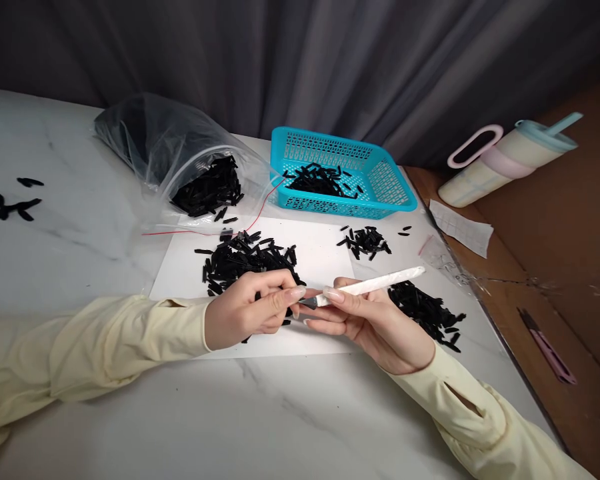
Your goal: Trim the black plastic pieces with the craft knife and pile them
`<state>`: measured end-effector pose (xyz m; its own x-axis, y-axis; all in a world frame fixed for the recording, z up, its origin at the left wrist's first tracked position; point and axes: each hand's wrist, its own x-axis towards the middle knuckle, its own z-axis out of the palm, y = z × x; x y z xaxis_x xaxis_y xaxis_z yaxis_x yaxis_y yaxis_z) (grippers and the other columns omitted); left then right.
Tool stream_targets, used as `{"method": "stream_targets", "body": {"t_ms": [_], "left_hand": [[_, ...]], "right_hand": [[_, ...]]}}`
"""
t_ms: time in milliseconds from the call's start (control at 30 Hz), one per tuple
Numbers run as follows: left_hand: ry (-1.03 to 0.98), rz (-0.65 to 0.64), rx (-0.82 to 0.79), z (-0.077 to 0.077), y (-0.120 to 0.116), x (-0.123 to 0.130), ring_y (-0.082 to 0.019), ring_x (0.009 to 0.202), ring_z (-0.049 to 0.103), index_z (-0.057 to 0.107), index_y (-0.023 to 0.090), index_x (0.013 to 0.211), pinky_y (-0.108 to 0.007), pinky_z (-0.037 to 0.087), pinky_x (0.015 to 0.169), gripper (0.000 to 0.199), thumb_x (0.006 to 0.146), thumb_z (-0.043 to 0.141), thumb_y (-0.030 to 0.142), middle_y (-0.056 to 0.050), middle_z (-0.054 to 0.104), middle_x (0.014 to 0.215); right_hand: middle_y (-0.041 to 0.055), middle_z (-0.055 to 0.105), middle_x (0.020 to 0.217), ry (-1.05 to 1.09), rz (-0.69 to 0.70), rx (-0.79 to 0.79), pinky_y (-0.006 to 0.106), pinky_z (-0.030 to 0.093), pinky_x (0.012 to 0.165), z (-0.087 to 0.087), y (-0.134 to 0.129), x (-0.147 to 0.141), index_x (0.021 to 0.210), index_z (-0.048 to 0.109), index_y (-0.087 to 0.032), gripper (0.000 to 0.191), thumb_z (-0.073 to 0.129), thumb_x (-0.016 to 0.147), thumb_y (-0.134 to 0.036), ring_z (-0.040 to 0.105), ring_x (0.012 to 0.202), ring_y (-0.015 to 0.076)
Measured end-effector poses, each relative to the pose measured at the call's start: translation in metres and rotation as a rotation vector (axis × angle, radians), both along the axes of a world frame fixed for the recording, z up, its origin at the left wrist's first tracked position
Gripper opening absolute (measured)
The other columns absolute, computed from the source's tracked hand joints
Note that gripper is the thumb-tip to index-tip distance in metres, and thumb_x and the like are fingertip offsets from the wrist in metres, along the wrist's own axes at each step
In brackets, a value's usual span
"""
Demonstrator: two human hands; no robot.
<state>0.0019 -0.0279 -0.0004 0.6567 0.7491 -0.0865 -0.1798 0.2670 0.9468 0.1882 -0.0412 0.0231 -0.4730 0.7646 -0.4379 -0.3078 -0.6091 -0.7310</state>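
Observation:
My right hand (pixel 367 310) is closed around a slim white-handled tool (pixel 380 283), pinched between thumb and fingers. Its dark tip points left and its handle end slants up to the right. At that tip, my left hand (pixel 257 307) is closed, thumb pressed against the fingers; what sits between them is mostly hidden. Both hands are above a white sheet of paper (pixel 180 270). Behind my left hand spreads a heap of small black strips (pixel 245 257), partly covered by it. Another black pile (pixel 425 313) lies just right of my right hand.
A clear zip bag (pixel 150 147) spills black strips at the back. Beside it stands a blue basket (pixel 350 205) holding some more. A small black pile (pixel 367 242) lies before the basket. At right are a tumbler (pixel 510 163), a paper slip (pixel 463 227) and a pink cutter (pixel 547 347).

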Motion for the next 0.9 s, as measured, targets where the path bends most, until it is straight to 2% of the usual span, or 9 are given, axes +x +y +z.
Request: {"method": "stream_targets", "body": {"t_ms": [133,433,600,667,733,833,867,900], "left_hand": [[-0.004,0.002,0.008,-0.002,-0.001,0.000,-0.002,0.035,0.019,0.041,0.017,0.065,-0.018,0.018,0.036,0.029,0.085,0.047,0.037,0.011,0.027,0.040],[0.036,0.008,0.049,-0.002,-0.001,-0.001,-0.002,0.035,0.020,0.044,0.016,0.067,-0.020,0.021,0.038,0.029,0.084,0.047,0.039,0.012,0.028,0.039],[0.186,0.103,0.180,0.011,0.009,0.000,-0.003,0.035,0.022,0.046,0.014,0.066,-0.018,0.021,0.037,0.028,0.085,0.045,0.035,0.011,0.028,0.039],[0.257,0.159,0.308,0.024,0.024,0.002,-0.003,0.036,0.024,0.047,0.014,0.066,-0.018,0.022,0.038,0.028,0.085,0.044,0.034,0.011,0.029,0.040],[0.355,0.279,0.543,0.039,0.049,0.006,-0.005,0.037,0.028,0.049,0.015,0.065,-0.018,0.026,0.042,0.028,0.086,0.043,0.033,0.010,0.031,0.041],[0.720,0.492,0.885,0.060,0.099,0.015,-0.008,0.046,0.042,0.054,0.014,0.064,-0.022,0.035,0.055,0.029,0.086,0.045,0.032,0.005,0.044,0.046],[0.847,0.493,0.920,0.064,0.116,0.019,-0.010,0.053,0.048,0.056,0.014,0.065,-0.023,0.038,0.062,0.030,0.087,0.043,0.030,0.003,0.049,0.050],[0.889,0.483,0.928,0.067,0.131,0.024,-0.013,0.060,0.052,0.057,0.013,0.063,-0.025,0.039,0.068,0.030,0.087,0.043,0.027,0.001,0.053,0.054]], "right_hand": [[0.0042,0.070,0.087,0.024,0.021,0.005,0.030,0.054,0.082,0.000,0.002,0.002,0.066,0.054,-0.013,0.016,0.063,0.078,-0.019,0.065,0.091,0.0202],[0.0097,0.070,0.091,-0.001,0.020,-0.008,0.030,0.055,0.077,0.000,0.005,0.006,0.061,0.051,-0.012,0.022,0.068,0.072,-0.019,0.066,0.087,0.0226],[0.0100,0.070,0.088,-0.082,-0.043,0.020,0.022,0.057,0.063,-0.011,0.011,0.014,0.073,0.054,-0.013,0.018,0.068,0.072,-0.024,0.066,0.086,0.0224],[0.0092,0.071,0.082,-0.101,-0.090,0.031,0.016,0.054,0.050,-0.015,0.015,0.017,0.074,0.053,-0.014,0.022,0.070,0.070,-0.028,0.068,0.076,0.0195],[0.0065,0.070,0.069,-0.117,-0.112,0.075,0.013,0.046,0.038,-0.019,0.020,0.019,0.070,0.050,-0.015,0.027,0.071,0.067,-0.032,0.067,0.057,0.0150],[0.0028,0.064,0.053,-0.231,-0.108,0.242,0.014,0.038,0.031,-0.026,0.024,0.020,0.066,0.047,-0.015,0.033,0.070,0.067,-0.039,0.056,0.037,0.0099],[0.0029,0.063,0.053,-0.304,-0.117,0.319,0.015,0.037,0.030,-0.028,0.025,0.021,0.067,0.048,-0.014,0.034,0.069,0.067,-0.042,0.055,0.036,0.0098],[0.0033,0.063,0.055,-0.385,-0.137,0.398,0.017,0.038,0.031,-0.032,0.026,0.021,0.070,0.050,-0.014,0.035,0.067,0.068,-0.044,0.054,0.037,0.0101]]}}
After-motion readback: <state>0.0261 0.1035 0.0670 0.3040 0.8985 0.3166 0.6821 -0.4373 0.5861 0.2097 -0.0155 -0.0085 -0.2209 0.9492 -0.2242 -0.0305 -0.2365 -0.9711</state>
